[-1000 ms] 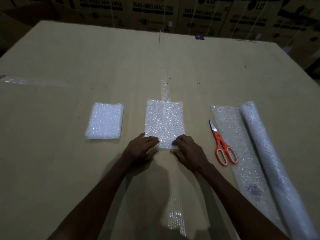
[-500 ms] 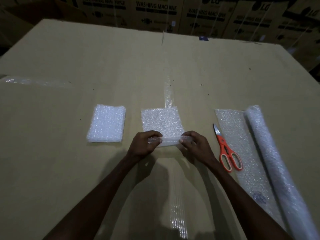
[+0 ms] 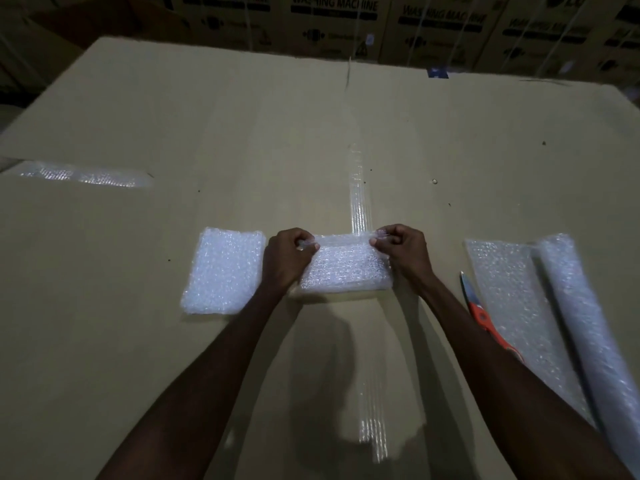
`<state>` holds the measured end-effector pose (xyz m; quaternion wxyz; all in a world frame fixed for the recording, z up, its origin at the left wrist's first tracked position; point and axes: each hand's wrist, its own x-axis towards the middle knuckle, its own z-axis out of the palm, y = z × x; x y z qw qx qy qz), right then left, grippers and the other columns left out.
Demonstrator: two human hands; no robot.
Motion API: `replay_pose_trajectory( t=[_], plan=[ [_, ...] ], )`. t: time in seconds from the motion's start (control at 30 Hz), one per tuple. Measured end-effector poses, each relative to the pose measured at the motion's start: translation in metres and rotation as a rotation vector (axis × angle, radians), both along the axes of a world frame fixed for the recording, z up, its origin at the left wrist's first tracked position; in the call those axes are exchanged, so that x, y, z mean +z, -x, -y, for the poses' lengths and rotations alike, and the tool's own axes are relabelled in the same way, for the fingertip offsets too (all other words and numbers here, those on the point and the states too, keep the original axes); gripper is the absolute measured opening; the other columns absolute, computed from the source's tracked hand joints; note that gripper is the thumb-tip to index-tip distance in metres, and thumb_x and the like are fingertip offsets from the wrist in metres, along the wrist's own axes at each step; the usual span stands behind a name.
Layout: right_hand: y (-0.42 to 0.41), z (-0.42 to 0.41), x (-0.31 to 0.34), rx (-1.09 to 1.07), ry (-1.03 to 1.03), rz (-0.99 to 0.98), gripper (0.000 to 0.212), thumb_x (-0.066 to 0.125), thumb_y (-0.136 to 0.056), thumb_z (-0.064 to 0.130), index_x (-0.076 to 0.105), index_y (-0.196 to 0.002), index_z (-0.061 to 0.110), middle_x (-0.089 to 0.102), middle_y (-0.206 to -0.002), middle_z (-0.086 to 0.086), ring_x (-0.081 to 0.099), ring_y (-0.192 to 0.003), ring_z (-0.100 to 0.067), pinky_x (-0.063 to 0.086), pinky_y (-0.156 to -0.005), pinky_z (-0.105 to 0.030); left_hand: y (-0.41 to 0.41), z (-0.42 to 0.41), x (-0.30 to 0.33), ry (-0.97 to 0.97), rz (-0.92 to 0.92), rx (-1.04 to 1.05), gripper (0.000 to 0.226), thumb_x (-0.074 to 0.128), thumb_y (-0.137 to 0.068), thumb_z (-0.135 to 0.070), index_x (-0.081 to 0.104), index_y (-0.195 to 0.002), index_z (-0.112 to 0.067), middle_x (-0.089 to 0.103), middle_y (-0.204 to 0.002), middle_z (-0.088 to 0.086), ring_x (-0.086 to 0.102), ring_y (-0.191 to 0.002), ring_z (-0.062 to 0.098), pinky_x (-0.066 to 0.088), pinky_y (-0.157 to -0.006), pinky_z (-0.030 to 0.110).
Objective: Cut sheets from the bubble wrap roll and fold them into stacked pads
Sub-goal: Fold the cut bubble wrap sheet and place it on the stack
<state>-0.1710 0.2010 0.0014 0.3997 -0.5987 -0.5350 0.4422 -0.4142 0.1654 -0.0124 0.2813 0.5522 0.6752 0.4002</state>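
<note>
Hands are working at the middle of the flat brown cardboard surface [image 3: 138, 341]. The left hand [image 3: 285, 259] is pinching the far left corner of a small clear bubble wrap sheet [image 3: 343, 268], fingers curled tight round the edge, and the right hand [image 3: 401, 249] is pinching the far right corner the same way. Between them the sheet's top edge is being held taut and lifted off the surface, while its near edge is lying doubled over on the cardboard. Just beside the left hand, a finished white folded bubble wrap pad [image 3: 223, 270] is lying flat, its right edge next to the left wrist. Well off to the right, the long translucent bubble wrap roll [image 3: 585, 327] is lying with a loose length spread out on its left side. Orange-handled scissors with a steel blade [image 3: 479, 306] are resting at the edge of that loose length, partly hidden by the right forearm. Printed washing machine cartons [image 3: 332, 19] are standing along the far side.
</note>
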Motion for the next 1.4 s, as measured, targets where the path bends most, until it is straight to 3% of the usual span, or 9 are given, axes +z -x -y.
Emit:
replay_pose_trajectory(
  t=[0.17,0.3,0.47,0.83,0.97,1.1,1.23,1.33,1.4],
  plan=[
    [0.007,-0.023,-0.017,0.013,0.007,0.088,0.019,0.086,-0.078,0.006,0.072,-0.087,0.016,0.071,-0.074,-0.001,0.064,-0.066,-0.009,0.055,-0.070,-0.030,0.002,-0.016,-0.019,-0.071,-0.234,-0.063,0.038,0.077,-0.081,-0.022,0.070,-0.116,-0.012,0.068,-0.117,0.005,0.056,-0.115,0.025,0.039,-0.098,0.023],
    [0.007,-0.030,-0.026,0.009,0.031,0.149,0.018,0.089,-0.077,0.015,0.074,-0.087,0.019,0.076,-0.080,-0.003,0.072,-0.075,-0.019,0.059,-0.080,-0.044,-0.005,-0.020,-0.027,-0.143,-0.340,-0.220,0.039,0.063,-0.084,-0.032,0.070,-0.116,-0.011,0.068,-0.118,0.006,0.049,-0.120,0.024,0.029,-0.103,0.024],
    [0.006,-0.027,-0.019,0.030,0.002,0.116,0.021,0.085,-0.081,0.012,0.074,-0.099,0.013,0.076,-0.090,-0.006,0.073,-0.087,-0.024,0.061,-0.087,-0.048,-0.010,-0.027,-0.029,-0.145,-0.556,-0.309,0.035,0.053,-0.088,-0.034,0.073,-0.115,-0.023,0.071,-0.116,0.000,0.063,-0.105,0.024,0.039,-0.098,0.047],
    [0.008,0.048,-0.010,-0.301,-0.005,0.142,0.022,0.079,-0.086,0.036,0.067,-0.102,0.029,0.071,-0.098,0.010,0.068,-0.085,-0.019,0.061,-0.074,-0.053,-0.020,0.017,-0.029,-0.204,-0.826,-0.155,0.043,0.049,-0.084,-0.058,0.074,-0.093,-0.024,0.068,-0.080,-0.002,0.064,-0.067,0.021,0.044,-0.069,0.035],
    [0.019,0.061,-0.013,-0.244,0.182,0.149,0.031,0.082,-0.081,0.042,0.068,-0.099,0.020,0.073,-0.092,0.003,0.072,-0.084,-0.023,0.061,-0.079,-0.053,-0.033,0.044,-0.027,-0.136,-0.782,-0.147,0.044,0.052,-0.085,-0.062,0.073,-0.098,-0.025,0.070,-0.084,-0.005,0.065,-0.072,0.019,0.039,-0.071,0.035],
    [0.024,0.061,-0.004,-0.153,0.246,0.048,0.017,0.080,-0.078,0.023,0.073,-0.090,0.013,0.076,-0.093,-0.008,0.074,-0.088,-0.032,0.060,-0.083,-0.055,-0.042,0.067,-0.027,-0.123,-0.734,-0.141,0.048,0.046,-0.086,-0.065,0.073,-0.098,-0.027,0.068,-0.082,-0.006,0.064,-0.072,0.019,0.034,-0.070,0.035],
    [0.025,0.066,0.023,-0.081,0.211,-0.089,0.009,0.072,-0.089,0.005,0.073,-0.093,-0.003,0.075,-0.094,-0.018,0.072,-0.087,-0.034,0.059,-0.082,-0.046,-0.044,0.084,-0.006,-0.001,-0.564,-0.057,0.054,0.043,-0.089,-0.068,0.066,-0.122,-0.032,0.064,-0.113,-0.003,0.059,-0.103,0.021,0.035,-0.086,0.039],
    [0.027,0.074,0.050,-0.013,0.190,-0.210,0.013,0.072,-0.090,0.004,0.074,-0.101,-0.002,0.076,-0.101,-0.021,0.073,-0.087,-0.030,0.060,-0.085,-0.048,-0.043,0.084,0.014,0.121,-0.232,0.058,0.077,0.052,-0.083,-0.077,0.046,-0.144,-0.030,0.049,-0.142,-0.002,0.047,-0.129,0.020,0.037,-0.105,0.043],
    [0.029,0.077,0.066,0.049,0.164,-0.247,0.017,0.074,-0.089,0.006,0.074,-0.104,-0.003,0.076,-0.104,-0.022,0.073,-0.091,-0.032,0.059,-0.087,-0.047,-0.038,0.080,0.031,0.173,0.230,0.075,0.101,0.063,-0.073,-0.080,0.031,-0.152,-0.027,0.035,-0.155,-0.002,0.038,-0.140,0.017,0.035,-0.113,0.043]
  ],
)
